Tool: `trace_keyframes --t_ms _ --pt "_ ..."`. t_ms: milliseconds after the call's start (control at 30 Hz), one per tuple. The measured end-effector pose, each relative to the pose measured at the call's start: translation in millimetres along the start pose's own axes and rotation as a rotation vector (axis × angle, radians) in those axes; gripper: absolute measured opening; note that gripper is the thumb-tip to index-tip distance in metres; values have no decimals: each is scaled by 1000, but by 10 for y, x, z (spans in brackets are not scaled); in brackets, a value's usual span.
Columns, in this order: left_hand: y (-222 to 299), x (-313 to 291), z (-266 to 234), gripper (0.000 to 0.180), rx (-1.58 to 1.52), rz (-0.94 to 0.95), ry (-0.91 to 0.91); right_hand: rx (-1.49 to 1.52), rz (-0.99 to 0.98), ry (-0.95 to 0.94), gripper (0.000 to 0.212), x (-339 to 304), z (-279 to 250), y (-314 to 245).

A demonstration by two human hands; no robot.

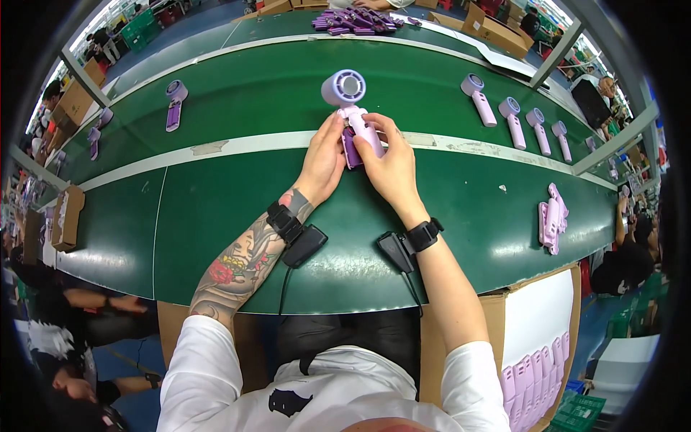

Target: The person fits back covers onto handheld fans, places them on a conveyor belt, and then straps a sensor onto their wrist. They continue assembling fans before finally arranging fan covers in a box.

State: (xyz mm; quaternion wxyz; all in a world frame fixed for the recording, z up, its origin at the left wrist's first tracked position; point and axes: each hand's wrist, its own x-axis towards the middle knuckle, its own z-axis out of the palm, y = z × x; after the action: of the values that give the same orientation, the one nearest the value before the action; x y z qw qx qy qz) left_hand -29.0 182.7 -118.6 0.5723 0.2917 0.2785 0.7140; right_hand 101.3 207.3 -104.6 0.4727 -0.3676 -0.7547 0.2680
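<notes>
Between my two hands a handheld fan [344, 88] stands with its round lilac head pointing away from me. My left hand [323, 160] is closed around the left side of its handle, near the neck. Dark purple inside parts [351, 149] show on the handle's left and lower side. A pale pink handle cover [369, 134] lies over the right part of the handle, at a slight angle to it. My right hand [391, 164] grips this cover, thumb toward me and fingers on the far side. My palms hide how far the cover meets the handle.
On the green belt, a fan with a purple open handle [174, 114] lies left; several pink-handled fans [514, 122] lie right. Pink covers [553, 219] are stacked on my table. An open carton [533, 317] beside me holds more covers. Purple parts [356, 21] are heaped across the belt.
</notes>
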Motion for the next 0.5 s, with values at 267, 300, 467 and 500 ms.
trace_keyframes --t_ms 267,300,467,500 --pt "40 -19 1 35 186 11 -88 -303 -170 -13 52 -132 57 -15" --pt "53 -16 -10 34 252 6 -100 -175 -130 -20 56 -142 61 -6" --pt "54 -17 67 33 279 -62 -192 409 197 -67 65 -115 57 29" --pt "37 -5 67 33 283 -66 -196 572 319 -85 66 -104 49 27"
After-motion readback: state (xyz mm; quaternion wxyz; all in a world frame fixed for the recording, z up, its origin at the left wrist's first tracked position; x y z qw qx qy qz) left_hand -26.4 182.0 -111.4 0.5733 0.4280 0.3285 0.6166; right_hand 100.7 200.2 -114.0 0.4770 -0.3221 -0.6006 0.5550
